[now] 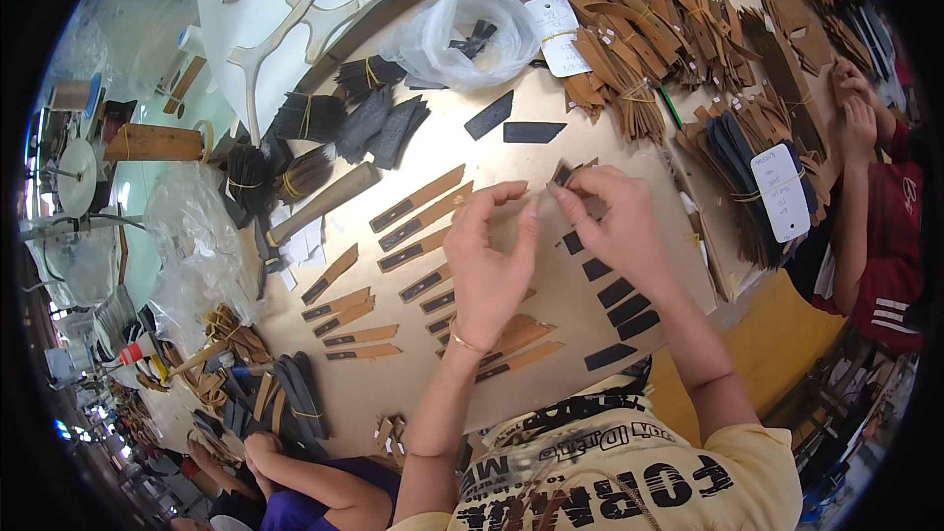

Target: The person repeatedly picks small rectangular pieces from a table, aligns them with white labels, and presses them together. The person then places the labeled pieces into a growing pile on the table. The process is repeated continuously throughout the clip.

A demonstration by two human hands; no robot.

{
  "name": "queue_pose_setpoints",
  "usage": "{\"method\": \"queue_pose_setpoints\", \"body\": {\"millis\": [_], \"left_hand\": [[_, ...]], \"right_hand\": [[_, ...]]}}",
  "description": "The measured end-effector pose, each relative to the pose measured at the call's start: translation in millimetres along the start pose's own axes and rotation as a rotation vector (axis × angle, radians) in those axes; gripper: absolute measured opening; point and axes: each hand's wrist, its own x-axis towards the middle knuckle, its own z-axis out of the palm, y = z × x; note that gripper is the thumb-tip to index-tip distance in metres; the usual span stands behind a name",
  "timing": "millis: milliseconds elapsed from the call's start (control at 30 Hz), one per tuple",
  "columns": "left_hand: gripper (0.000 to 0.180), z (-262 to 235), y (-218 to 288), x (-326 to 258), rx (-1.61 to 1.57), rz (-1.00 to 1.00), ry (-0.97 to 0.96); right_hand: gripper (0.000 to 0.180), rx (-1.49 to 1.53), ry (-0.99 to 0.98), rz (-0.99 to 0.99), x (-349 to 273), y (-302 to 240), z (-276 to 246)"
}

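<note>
My right hand pinches a small dark piece between thumb and fingertips above the table. Close beside it, my left hand has thumb and forefinger apart, with nothing visible between them. Around and under my left hand lie rows of tan leather-like strips, each with a dark patch near one end. My left hand and forearm hide some of these. A column of small black pieces runs down beside my right forearm. Beyond my hands, two larger black slanted pieces lie on the table.
A hammer lies left of the strips. Black bundles and a clear plastic bag stand farther back. Banded brown strips and a white tag are at the right. Other people's hands show at right and lower left.
</note>
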Motion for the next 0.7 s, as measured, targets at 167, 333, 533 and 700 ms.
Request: {"method": "queue_pose_setpoints", "body": {"millis": [167,333,533,700], "left_hand": [[0.014,10.6,-5.9,-10.0,0.192,-0.101,0.020],[0.015,22.5,-4.2,-4.0,0.347,-0.087,-0.007],[0.015,20.9,-1.3,-3.4,0.334,-0.131,-0.054],[0.016,20.4,3.4,-4.5,0.353,-0.126,-0.051]], "right_hand": [[0.018,0.072,-0.053,0.095,5.7,-0.2,-8.7],[0.019,0.058,-0.092,0.049,5.4,0.0,-13.4],[0.020,-0.037,-0.086,-0.016,2.6,1.0,-13.6],[0.021,-0.051,-0.082,-0.053,0.6,1.4,-13.6]]}}
